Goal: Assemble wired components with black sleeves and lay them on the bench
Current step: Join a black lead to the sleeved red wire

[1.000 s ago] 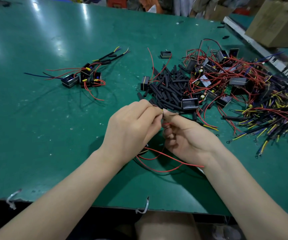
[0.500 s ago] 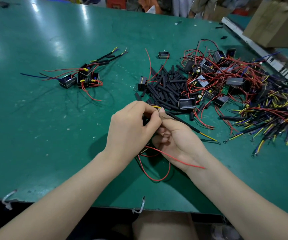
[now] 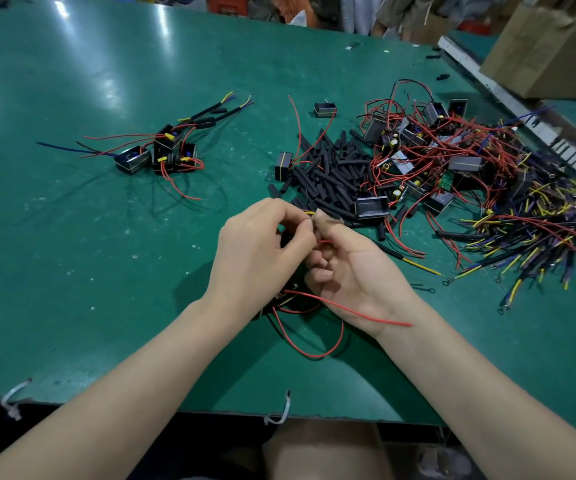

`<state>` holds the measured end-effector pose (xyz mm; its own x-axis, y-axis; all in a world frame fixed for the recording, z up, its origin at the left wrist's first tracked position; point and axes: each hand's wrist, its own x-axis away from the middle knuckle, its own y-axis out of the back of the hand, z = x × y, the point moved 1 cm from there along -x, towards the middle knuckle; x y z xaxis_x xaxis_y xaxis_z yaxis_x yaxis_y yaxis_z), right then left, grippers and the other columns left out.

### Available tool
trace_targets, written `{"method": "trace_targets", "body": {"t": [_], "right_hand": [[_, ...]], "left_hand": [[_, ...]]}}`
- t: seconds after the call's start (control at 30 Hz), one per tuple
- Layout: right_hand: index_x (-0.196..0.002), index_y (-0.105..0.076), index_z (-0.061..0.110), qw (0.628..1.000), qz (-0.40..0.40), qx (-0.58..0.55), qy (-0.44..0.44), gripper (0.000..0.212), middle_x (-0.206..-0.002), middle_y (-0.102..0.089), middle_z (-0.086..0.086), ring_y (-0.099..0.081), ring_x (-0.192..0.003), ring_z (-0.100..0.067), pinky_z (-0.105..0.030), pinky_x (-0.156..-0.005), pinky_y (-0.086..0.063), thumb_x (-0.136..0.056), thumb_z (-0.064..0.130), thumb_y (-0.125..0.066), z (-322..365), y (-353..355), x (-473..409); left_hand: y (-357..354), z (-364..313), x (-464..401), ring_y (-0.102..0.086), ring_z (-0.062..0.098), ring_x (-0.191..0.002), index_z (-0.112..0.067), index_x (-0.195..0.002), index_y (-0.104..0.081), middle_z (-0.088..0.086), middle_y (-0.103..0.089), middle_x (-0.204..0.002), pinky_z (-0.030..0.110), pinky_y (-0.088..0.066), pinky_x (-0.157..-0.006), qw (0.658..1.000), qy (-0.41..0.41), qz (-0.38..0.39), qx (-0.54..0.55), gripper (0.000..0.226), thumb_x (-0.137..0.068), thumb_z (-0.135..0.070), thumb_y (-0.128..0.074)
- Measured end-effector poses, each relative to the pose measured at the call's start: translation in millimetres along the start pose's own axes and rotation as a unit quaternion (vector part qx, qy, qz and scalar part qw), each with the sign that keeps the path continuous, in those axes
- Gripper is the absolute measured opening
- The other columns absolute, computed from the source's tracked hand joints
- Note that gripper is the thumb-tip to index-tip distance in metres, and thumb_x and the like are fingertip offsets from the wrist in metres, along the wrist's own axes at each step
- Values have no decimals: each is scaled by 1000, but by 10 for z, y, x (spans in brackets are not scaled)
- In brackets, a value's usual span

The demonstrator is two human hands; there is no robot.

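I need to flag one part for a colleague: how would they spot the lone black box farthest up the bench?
Start at the heap of loose black sleeves mid-bench, right of the small finished group. Look beyond its far edge: one small black box sits alone on bare green bench. Unlike the others, no wire tangle surrounds it.

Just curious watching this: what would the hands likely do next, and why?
Probably slide the black sleeve further along the yellow wire. Both hands, left hand and right hand, pinch wires together, and the sleeve trails from the right hand, its wire end bare.
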<state>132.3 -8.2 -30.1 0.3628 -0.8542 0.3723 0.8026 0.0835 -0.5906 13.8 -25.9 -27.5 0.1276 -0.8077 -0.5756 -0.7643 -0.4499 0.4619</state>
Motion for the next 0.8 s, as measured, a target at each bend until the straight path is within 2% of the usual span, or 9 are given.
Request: {"method": "trace_targets", "body": {"t": [0.1, 0.17, 0.3, 0.4, 0.5, 0.57, 0.8], "right_hand": [[-87, -65, 15, 1000, 13, -6, 8, 14, -59, -53, 7, -47, -46, -2, -10, -37, -31, -74, 19, -65, 5, 4, 20], [-89, -65, 15, 1000, 13, 14, 22, 10, -61, -57, 7, -49, -47, -2, -9, -38, -32, -80, 10, -63, 7, 4, 30], [-86, -62, 12, 998, -35, 32, 47, 24, -59, -59, 4, -49, -42, -4, -10, -37, -30, -90, -8, -49, 14, 1, 12], [-86, -65, 10, 999, -25, 28, 38, 21, -62, -59, 3, -49, -45, -4, -12, -38, -34, -91, -2, -49, 19, -4, 33], [-89, -63, 11, 999, -21, 24, 9, 11, -64, -63, 4, -51, -48, -7, -16, -39, -38, -91, 16, -53, 41, 5, 55], [-84, -63, 14, 998, -39, 39, 7, 15, -66, -63, 4, -52, -47, -8, -16, -39, -37, -90, 27, -58, 57, 19, 52], [-83, -67, 18, 986, -37, 127, 103, 7, -71, -66, 11, -48, -51, -1, -12, -43, -32, -88, 16, -64, 70, 33, 53]], "left_hand": [[5, 24, -25, -45, -8, -53, -17, -78, -68, -22, -47, -51, 5, -32, -56, 999, 30, 2, 12, 5, -82, -17, -67], [-4, 34, -29, -43, -1, -48, -20, -77, -67, -29, -52, -55, 7, -32, -53, 998, 56, 7, 31, 7, -84, -17, -66], [11, 2, -3, -42, 0, -44, -21, -78, -67, -37, -52, -57, 7, -32, -50, 997, 46, 24, 52, 9, -85, -14, -65], [35, -2, -22, -44, -2, -48, -20, -79, -67, -39, -52, -60, 5, -33, -54, 998, 39, 19, 44, 8, -84, -14, -66], [54, 0, -30, -44, -1, -50, -19, -80, -68, -38, -53, -63, 6, -33, -55, 999, 33, 11, 35, 7, -84, -14, -66], [60, -8, -12, -45, -2, -51, -17, -81, -68, -36, -54, -63, 5, -34, -56, 999, 22, 9, 36, 6, -84, -13, -66], [83, -18, -14, -44, -1, -53, -21, -81, -66, -36, -54, -66, 5, -34, -57, 999, 15, 15, 45, 9, -85, -14, -65]]}}
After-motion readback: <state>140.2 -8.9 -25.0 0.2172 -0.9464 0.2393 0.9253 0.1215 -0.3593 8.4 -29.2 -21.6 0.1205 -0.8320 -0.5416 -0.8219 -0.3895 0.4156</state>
